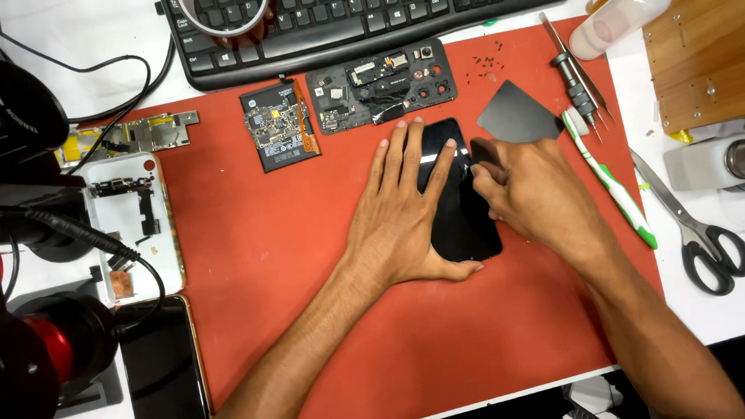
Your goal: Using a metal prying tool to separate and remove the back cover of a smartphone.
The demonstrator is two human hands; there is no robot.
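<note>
Black phone screen (458, 218) lies flat (on red mat (308, 281)) between left hand (398, 217) and right hand (533, 197).

— From my seat, what hems in my hands up top?

— I see the black phone frame (380, 86) and the circuit board (281, 125) lying just above my left hand (402, 212), with the keyboard (362, 14) beyond them. Loose screws (485, 64) sit near the grey pry card (519, 112), which is right above my right hand (533, 197).

— And to the right?

— The toothbrush (613, 184) and screwdriver (574, 84) lie close beside that hand, and the scissors (696, 231) farther out.

— Any open room?

— I see bare red mat (255, 241) left of my left hand as far as the white back cover (131, 226), and more along the near edge between my forearms.
</note>
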